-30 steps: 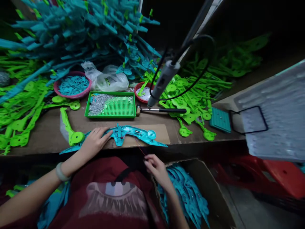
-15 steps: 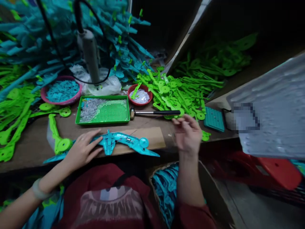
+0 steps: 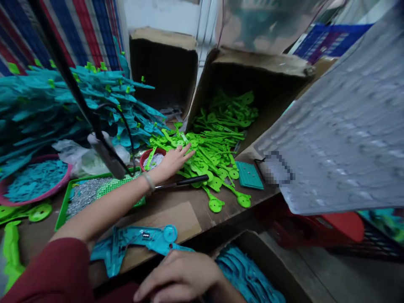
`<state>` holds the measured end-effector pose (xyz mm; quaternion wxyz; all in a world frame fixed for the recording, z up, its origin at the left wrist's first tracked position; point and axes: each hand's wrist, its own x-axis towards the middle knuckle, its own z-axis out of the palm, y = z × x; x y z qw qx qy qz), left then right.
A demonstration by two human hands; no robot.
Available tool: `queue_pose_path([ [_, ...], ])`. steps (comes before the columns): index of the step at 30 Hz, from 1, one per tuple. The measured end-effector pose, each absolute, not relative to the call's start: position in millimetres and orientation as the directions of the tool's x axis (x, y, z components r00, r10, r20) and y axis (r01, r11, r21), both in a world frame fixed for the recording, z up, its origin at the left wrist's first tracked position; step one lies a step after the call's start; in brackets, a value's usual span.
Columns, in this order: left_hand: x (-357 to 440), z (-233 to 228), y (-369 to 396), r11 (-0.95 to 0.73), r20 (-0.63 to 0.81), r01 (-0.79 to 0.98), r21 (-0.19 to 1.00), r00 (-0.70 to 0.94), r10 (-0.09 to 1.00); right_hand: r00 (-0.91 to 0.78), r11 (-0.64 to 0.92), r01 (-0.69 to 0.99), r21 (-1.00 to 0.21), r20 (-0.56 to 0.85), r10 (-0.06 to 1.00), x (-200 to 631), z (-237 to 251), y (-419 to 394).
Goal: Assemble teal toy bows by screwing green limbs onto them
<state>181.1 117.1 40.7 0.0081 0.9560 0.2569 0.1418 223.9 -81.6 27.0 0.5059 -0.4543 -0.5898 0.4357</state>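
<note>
My left hand, a thin band on its wrist, reaches far across the bench. Its fingers lie spread on a heap of lime-green plastic parts, just past a small red bowl. My right hand rests palm down at the near table edge with fingers loosely apart. It touches the right tip of a teal plastic shell. That shell lies flat, partly on a cardboard mat. A black-handled hammer lies under my left wrist.
A hanging electric screwdriver dangles over a green tray of screws. A pink basin and stacked teal parts sit left. A tipped carton spills green parts. A floor box holds teal shells. A grey sheet juts in right.
The view swung up and right. My left hand left the teal shell and stretched out onto the green heap. My right hand came back from the heap to the near edge beside the shell.
</note>
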Motion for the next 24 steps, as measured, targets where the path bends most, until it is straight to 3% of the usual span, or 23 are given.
queue_pose_path([
  [5,216.4,41.5,130.1,-0.866,0.305,0.498,0.05,0.818,0.488,0.167,-0.004,-0.204,-0.979,-0.038,0.985,234.0,9.0,-99.2],
  [9,182.0,57.6,81.1,-0.839,0.424,0.539,0.067,0.746,0.513,0.281,-0.051,-0.538,-0.842,-0.236,0.93,230.7,-15.6,-109.7],
  [11,158.1,59.4,41.9,-0.818,0.54,0.534,0.213,0.634,0.554,0.326,0.007,-0.618,-0.787,-0.248,0.912,228.2,-16.2,-96.2],
  [13,132.1,55.0,-2.0,-0.689,0.614,0.329,0.645,0.313,0.724,0.365,0.118,-0.669,-0.734,-0.186,0.912,225.6,-8.1,-77.4],
  [15,103.6,47.8,-43.6,-0.408,0.4,0.053,0.911,0.116,0.909,0.4,0.251,-0.657,-0.711,-0.046,0.915,221.0,3.5,-63.7],
  [17,73.4,41.4,-76.5,-0.181,0.182,-0.018,0.983,0.098,0.978,0.408,0.356,-0.534,-0.767,0.136,0.903,212.0,13.2,-60.8],
  [20,31.6,37.1,-103.6,-0.064,0.004,0.195,0.979,0.291,0.957,0.186,0.367,-0.307,-0.878,0.322,0.928,192.6,19.9,-72.3],
  [22,10.8,36.8,-109.2,0.011,-0.154,0.309,0.951,0.445,0.882,-0.064,0.33,-0.197,-0.923,0.348,0.935,180.3,20.8,-82.0],
  [24,-3.2,36.8,-109.6,0.15,-0.287,0.292,0.945,0.514,0.808,-0.191,0.338,-0.065,-0.939,0.344,0.919,171.1,21.1,-88.8],
])
